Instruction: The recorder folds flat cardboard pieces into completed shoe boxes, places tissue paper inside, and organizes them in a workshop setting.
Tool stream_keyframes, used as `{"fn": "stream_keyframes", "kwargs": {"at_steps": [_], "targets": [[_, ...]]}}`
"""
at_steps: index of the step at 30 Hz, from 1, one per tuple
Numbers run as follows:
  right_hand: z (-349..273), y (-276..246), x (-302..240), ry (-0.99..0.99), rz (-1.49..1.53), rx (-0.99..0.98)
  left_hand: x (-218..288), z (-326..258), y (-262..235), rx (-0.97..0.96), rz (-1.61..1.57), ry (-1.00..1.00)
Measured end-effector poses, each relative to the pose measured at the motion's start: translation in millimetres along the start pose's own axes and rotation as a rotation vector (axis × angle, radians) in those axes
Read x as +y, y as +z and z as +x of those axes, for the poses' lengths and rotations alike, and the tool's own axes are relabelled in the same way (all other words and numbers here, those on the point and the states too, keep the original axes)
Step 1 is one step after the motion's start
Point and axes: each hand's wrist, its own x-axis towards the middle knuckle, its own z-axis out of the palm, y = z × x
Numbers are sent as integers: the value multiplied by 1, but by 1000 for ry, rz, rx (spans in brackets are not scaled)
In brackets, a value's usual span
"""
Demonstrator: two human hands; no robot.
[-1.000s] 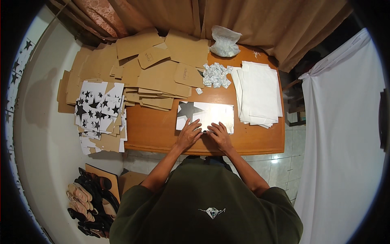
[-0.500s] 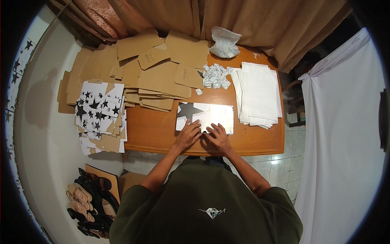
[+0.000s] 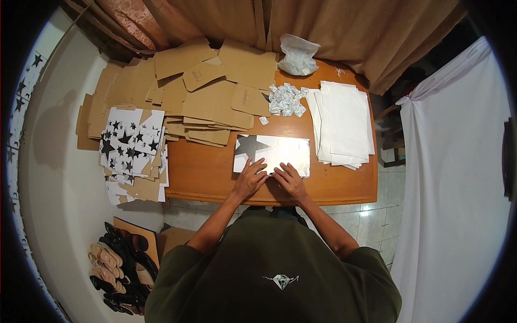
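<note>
A flat white box (image 3: 288, 148) with a large black star on its left part lies near the front edge of the table. My left hand (image 3: 249, 178) rests on its near edge, fingers spread and bent over the top. Beside it, my right hand (image 3: 291, 180) touches the same edge to the right of the middle, its fingers also apart. A small gap separates the two hands. Under the palms, the box's front side is mostly hidden. Glare washes out part of the glossy top.
Stacked brown cardboard pieces (image 3: 210, 107) cover the table's back left, with star-printed sheets (image 3: 126, 141) in front. Small white packets (image 3: 287, 100) lie in a heap near a clear plastic bag (image 3: 298, 56). White sheets (image 3: 343, 124) are piled on the right. Shoes (image 3: 121, 269) sit below left.
The dark spot at the box's near edge, between my hands, barely shows now. My fingers have shifted slightly, and the box stays in place.
</note>
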Motion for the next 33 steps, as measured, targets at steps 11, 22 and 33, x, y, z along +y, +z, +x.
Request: {"fn": "stream_keyframes", "kwargs": {"at_steps": [11,22,33], "targets": [[11,-6,-7,131,196,150,1,-1,1,1,-18,-19],[15,2,-10,177,118,187,1,1,7,-22,39,-16],[14,4,-4,305,185,132,3,2,10,22,38,-34]]}}
